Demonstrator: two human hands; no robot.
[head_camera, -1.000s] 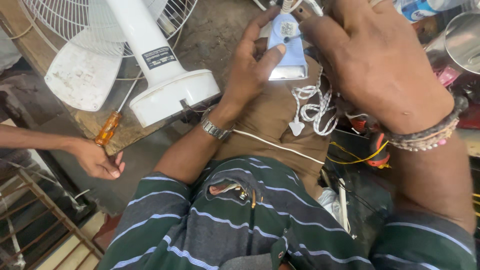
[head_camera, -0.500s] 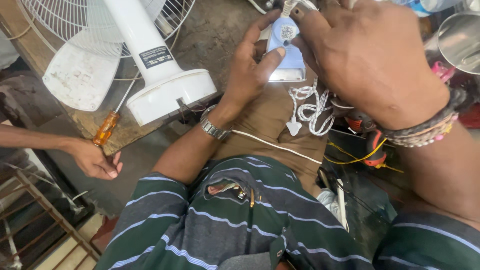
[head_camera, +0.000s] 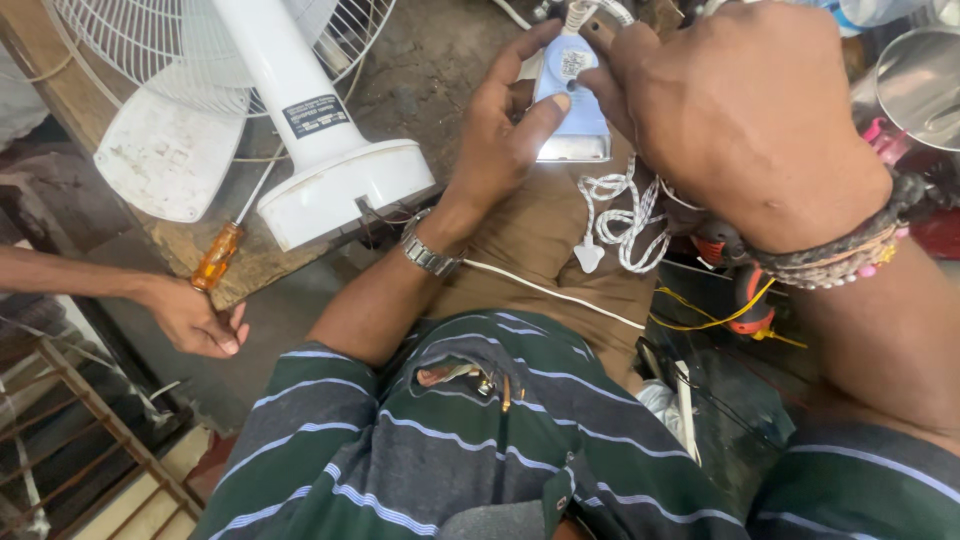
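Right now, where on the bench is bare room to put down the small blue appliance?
One bare patch of the bench top lies between the white fan base and the left hand. It is crowded right of the blue appliance: the right hand, the coiled white cord and metal pots.

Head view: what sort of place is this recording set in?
Probably a small appliance repair workshop. A white pedestal fan lies on a worn wooden bench beside an orange-handled screwdriver, and both hands work on a pale blue electric iron with its braided cord.
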